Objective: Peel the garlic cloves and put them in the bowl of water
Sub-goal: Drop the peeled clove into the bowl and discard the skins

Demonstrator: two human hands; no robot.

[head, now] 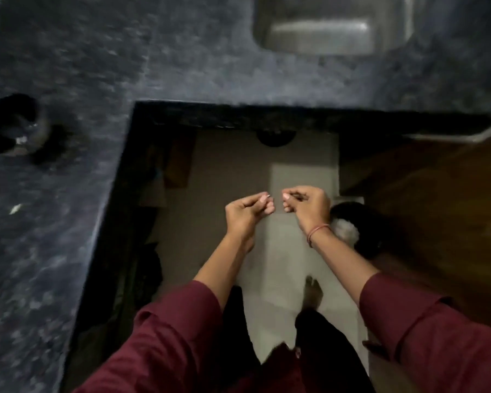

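Observation:
My left hand (247,212) and my right hand (306,207) hover close together over the floor, in front of the counter's inner corner. Both have their fingers curled in, thumb against fingertips. A tiny pale speck shows at the left fingertips; I cannot tell whether it is a nail or a bit of skin. No garlic clove shows in either hand. A dark bowl (14,126) sits on the left counter, blurred, with something pale glinting inside. A small white scrap (15,208) lies on the counter below it.
The dark speckled stone counter (97,80) wraps around the left and far sides. A steel sink (323,26) is set in at the top right. A dark bin (352,219) holding white scraps stands on the floor just right of my right wrist. A wooden door panel (437,208) is at the right.

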